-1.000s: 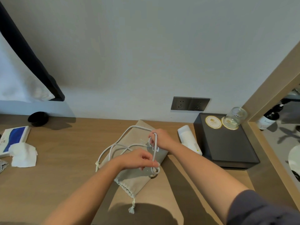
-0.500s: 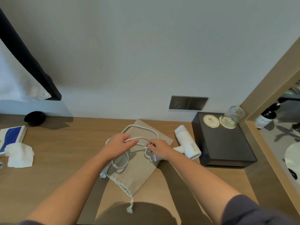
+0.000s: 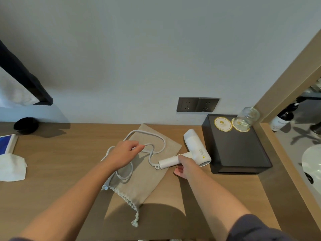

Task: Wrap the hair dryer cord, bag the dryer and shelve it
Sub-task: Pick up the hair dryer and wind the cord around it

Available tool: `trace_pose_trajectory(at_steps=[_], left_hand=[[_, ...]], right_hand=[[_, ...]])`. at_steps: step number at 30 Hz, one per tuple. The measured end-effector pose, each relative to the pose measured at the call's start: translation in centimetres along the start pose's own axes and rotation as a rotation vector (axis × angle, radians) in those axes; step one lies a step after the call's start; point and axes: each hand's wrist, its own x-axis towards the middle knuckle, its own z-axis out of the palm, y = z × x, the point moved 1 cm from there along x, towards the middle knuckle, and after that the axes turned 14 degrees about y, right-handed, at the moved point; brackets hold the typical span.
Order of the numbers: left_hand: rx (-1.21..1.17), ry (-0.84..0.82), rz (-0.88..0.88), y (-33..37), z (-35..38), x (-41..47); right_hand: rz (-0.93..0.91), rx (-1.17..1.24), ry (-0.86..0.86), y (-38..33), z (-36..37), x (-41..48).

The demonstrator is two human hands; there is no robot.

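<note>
You are on the first step: the cord is loose, and neither bagging nor shelving has begun.

Start at your left hand. Its fingers are curled shut, pinching the white cord at their tips. From that pinch one run arcs away beyond your fingertips in a wide loop over the beige drawstring bag, which lies flat on the wooden desk. Another loop sags under your wrist, and what looks like the plug sits beside your forearm at the bag's left edge, partly hidden.

To the right of your left fingertips the cord bends down to the butt of the dryer's handle. Your right hand meets the hair dryer there: the fingers seem to close on the handle from beneath, though most of them are hidden, so I cannot tell how firm that hold is. The dryer's barrel lies just past your right fingertips, close to the dark tray.

Next, I judge, you need to steady the handle with the right hand and lay the slack around it in even turns with the left, keeping tension so the loops do not spring off.
</note>
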Motion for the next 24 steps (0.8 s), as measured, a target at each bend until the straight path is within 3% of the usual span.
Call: trace_pose_trajectory(at_steps=[5, 12, 24], left_hand=[[0.012, -0.028, 0.039, -0.2, -0.2, -0.2], [-0.076, 0.070, 0.078, 0.6, -2.7, -0.2], [-0.107, 0.088, 0.122, 3.7, -5.5, 0.8]], right_hand=[[0.055, 0.097, 0.073, -1.0, 1.2, 0.9], [-0.106, 0.285, 0.000, -0.5, 0.3, 0.5], [-0.588, 0.053, -0.231, -3.5, -4.3, -7.1]])
